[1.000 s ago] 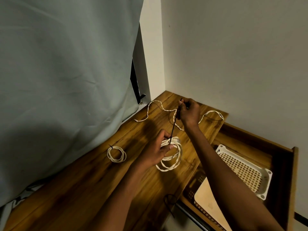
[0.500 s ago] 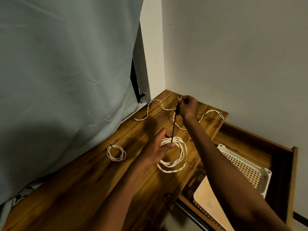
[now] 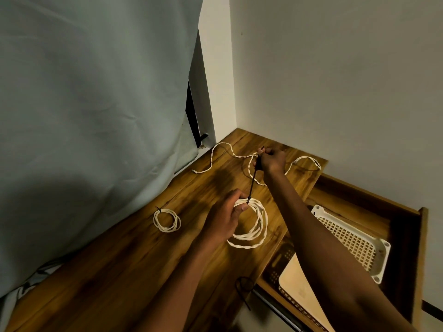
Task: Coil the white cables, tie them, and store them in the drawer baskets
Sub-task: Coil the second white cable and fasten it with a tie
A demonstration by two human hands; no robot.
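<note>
One small coil (image 3: 167, 220) lies tied on the wooden desktop (image 3: 115, 267), near the curtain (image 3: 84, 116); it is not yet stored. Second, larger coil (image 3: 250, 222) in progress: left hand (image 3: 225, 219) pinches the bundle at its top, right hand (image 3: 272, 159) grips the tail of a black zip tie (image 3: 252, 182) stretched taut from the coil. Judged: cinching step, roughly halfway through the task. A third white cable (image 3: 239, 161) lies loose and uncoiled at the back of the desktop. Open drawer (image 3: 407, 236) holds a white basket (image 3: 354, 243), with no cable visible in it. A dark basket (image 3: 279, 262) is mostly hidden under a pale board and the right forearm. Spare black tie (image 3: 243, 289) near the desk's front edge; its shape is hard to make out. Tie's locking head too small to see.
</note>
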